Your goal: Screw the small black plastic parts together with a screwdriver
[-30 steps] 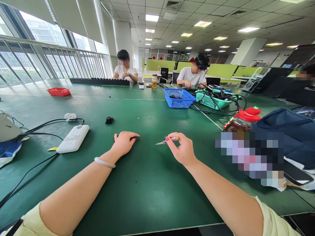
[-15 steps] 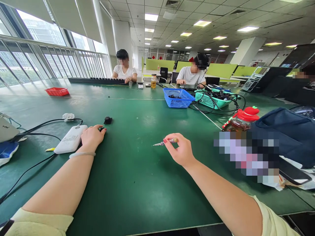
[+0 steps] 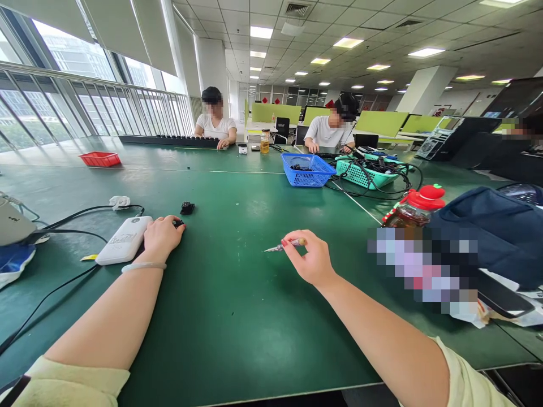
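Note:
My left hand [image 3: 162, 237] lies curled on the green table [image 3: 237, 294], right of a white power bank [image 3: 124, 239]. Its fingertips close on a small black part [image 3: 179, 223] that is mostly hidden. A second small black part [image 3: 187, 208] sits just beyond it, apart from the hand. My right hand [image 3: 309, 259] hovers mid-table, pinching a small screwdriver [image 3: 284, 245] with a clear handle, its tip pointing left.
Black cables run left of the power bank. A blue basket [image 3: 308, 169] and a teal basket [image 3: 365, 173] full of cables stand further back; a red tray [image 3: 100, 159] at far left. A red-lidded jar [image 3: 418, 207] and dark bag [image 3: 487, 232] lie right. Two people sit opposite.
My left hand moved left from mid-table to beside the power bank, with a small black part at its fingertips. The right hand with the screwdriver has stayed nearly still.

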